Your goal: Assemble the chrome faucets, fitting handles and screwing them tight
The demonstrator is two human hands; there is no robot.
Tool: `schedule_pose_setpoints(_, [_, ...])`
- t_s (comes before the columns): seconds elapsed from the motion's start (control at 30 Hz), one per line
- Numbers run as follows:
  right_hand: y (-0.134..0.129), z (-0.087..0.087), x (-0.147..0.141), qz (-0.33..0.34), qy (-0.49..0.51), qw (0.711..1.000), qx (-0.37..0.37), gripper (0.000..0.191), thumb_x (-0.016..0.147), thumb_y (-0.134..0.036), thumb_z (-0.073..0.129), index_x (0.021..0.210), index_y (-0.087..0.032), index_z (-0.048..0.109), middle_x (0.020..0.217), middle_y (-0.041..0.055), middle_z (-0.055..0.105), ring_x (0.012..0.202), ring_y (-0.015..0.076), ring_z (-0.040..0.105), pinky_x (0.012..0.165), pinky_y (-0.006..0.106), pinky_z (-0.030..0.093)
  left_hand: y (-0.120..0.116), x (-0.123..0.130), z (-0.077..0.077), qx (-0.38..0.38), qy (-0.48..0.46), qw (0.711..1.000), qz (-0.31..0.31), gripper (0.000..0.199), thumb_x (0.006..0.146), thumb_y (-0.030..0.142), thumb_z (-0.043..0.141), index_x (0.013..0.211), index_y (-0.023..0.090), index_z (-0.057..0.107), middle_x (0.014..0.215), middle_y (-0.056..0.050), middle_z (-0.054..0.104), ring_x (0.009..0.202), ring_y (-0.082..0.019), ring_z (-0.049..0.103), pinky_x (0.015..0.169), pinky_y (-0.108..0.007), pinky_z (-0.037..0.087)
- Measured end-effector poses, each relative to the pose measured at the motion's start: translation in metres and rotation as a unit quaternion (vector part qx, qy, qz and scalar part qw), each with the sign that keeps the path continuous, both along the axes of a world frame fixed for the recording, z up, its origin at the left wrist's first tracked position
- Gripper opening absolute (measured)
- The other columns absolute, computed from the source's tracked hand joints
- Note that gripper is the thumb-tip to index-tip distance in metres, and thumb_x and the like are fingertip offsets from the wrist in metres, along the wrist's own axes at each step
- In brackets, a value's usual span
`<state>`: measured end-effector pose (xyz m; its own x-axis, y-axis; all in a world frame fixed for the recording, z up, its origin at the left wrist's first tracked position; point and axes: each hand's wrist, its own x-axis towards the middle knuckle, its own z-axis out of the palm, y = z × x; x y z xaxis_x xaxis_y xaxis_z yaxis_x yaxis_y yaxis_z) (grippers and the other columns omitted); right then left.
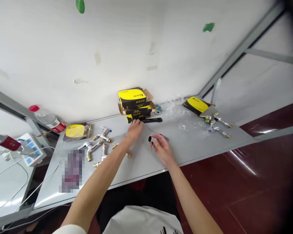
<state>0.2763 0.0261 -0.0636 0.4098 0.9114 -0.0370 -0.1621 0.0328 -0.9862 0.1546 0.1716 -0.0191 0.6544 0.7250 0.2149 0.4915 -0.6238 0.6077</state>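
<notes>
Fingers of my left hand (134, 129) reach to the near end of a black tool (153, 120) lying in front of the stacked yellow-and-black boxes (134, 100); the fingertips are partly hidden and blurred. My right hand (163, 149) is closed around a small chrome cylindrical part (152, 139) with a dark round opening facing left, held just above the grey table (185, 146). A thin metal rod (151, 129) lies behind the right hand. Chrome faucet valves with brass ends (90, 149) lie left of my left forearm, one of them partly covered by it.
At the left are a yellow box (75, 131), a red-capped bottle (47, 118), a power strip (32, 151) and white cables. Clear plastic wrap (177, 110), an opened box (196, 104) and chrome faucets (219, 126) lie at the right. A white wall stands behind.
</notes>
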Motion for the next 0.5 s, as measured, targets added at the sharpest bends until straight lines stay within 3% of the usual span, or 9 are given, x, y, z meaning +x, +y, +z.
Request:
schedule_pose_setpoints(0.1, [-0.005, 0.002, -0.001, 0.024, -0.024, 0.999, -0.033, 0.049, 0.076, -0.054, 0.073, 0.113, -0.022, 0.064, 0.104, 0.006, 0.068, 0.081, 0.0137, 0.065, 0.069, 0.025, 0.052, -0.022, -0.034, 0.005, -0.083, -0.107, 0.99, 0.045, 0.031, 0.094, 0.023, 0.045, 0.12, 0.017, 0.061, 0.113, -0.012, 0.064, 0.097, -0.019, 0.06, 0.09, -0.035, 0.048])
schedule_pose_setpoints(0.17, [-0.01, 0.008, -0.007, 0.059, -0.035, 0.996, -0.048, 0.05, 0.08, -0.051, 0.07, 0.119, -0.022, 0.064, 0.11, 0.0079, 0.068, 0.091, 0.0166, 0.067, 0.077, 0.028, 0.054, -0.049, -0.06, 0.005, -0.268, -0.287, 0.915, 0.093, 0.034, 0.091, 0.037, 0.056, 0.119, 0.018, 0.062, 0.109, -0.01, 0.067, 0.088, -0.017, 0.063, 0.084, -0.032, 0.05])
schedule_pose_setpoints(0.23, [-0.014, 0.017, -0.017, 0.105, -0.046, 0.992, -0.052, 0.05, 0.082, -0.049, 0.069, 0.124, -0.022, 0.063, 0.118, 0.0093, 0.067, 0.097, 0.0189, 0.068, 0.084, 0.032, 0.055, -0.078, -0.083, -0.001, -0.36, -0.377, 0.842, 0.137, 0.039, 0.084, 0.044, 0.067, 0.111, 0.017, 0.065, 0.107, -0.008, 0.068, 0.086, -0.016, 0.063, 0.083, -0.031, 0.05])
schedule_pose_setpoints(0.37, [-0.017, 0.029, -0.042, 0.166, -0.051, 0.985, -0.02, 0.041, 0.083, -0.044, 0.069, 0.119, -0.025, 0.064, 0.126, 0.0084, 0.063, 0.096, 0.0188, 0.068, 0.086, 0.035, 0.058, -0.12, -0.105, -0.018, -0.423, -0.446, 0.766, 0.189, 0.042, 0.074, 0.044, 0.077, 0.105, 0.017, 0.067, 0.109, -0.009, 0.068, 0.096, -0.018, 0.063, 0.083, -0.029, 0.05])
schedule_pose_setpoints(0.5, [-0.015, 0.032, -0.058, 0.212, -0.091, 0.973, 0.003, 0.029, 0.085, -0.042, 0.068, 0.107, -0.024, 0.07, 0.124, 0.0068, 0.061, 0.102, 0.0177, 0.065, 0.089, 0.033, 0.058, -0.132, -0.108, -0.026, -0.445, -0.477, 0.729, 0.209, 0.042, 0.073, 0.043, 0.079, 0.104, 0.017, 0.068, 0.106, -0.009, 0.07, 0.098, -0.019, 0.064, 0.086, -0.032, 0.05])
